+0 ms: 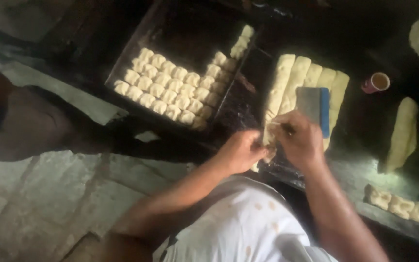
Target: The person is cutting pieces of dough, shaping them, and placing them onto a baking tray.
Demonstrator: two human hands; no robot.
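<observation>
Dim room, cracked grey stone floor (49, 194), dark worktop (364, 170)

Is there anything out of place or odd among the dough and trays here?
Mostly orderly. The dark tray holds neat rows of dough pieces, but a few pieces lie loose on the table edge at right, away from any tray. A cup stands close to the dough strips.

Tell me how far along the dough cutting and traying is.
Done: rows of small dough pieces fill much of the dark baking tray, though its upper part is bare. In hand: the left hand and right hand pinch the end of one of the long dough strips, where a blue-edged scraper lies. Left: those uncut strips, plus another dough log at right.
</observation>
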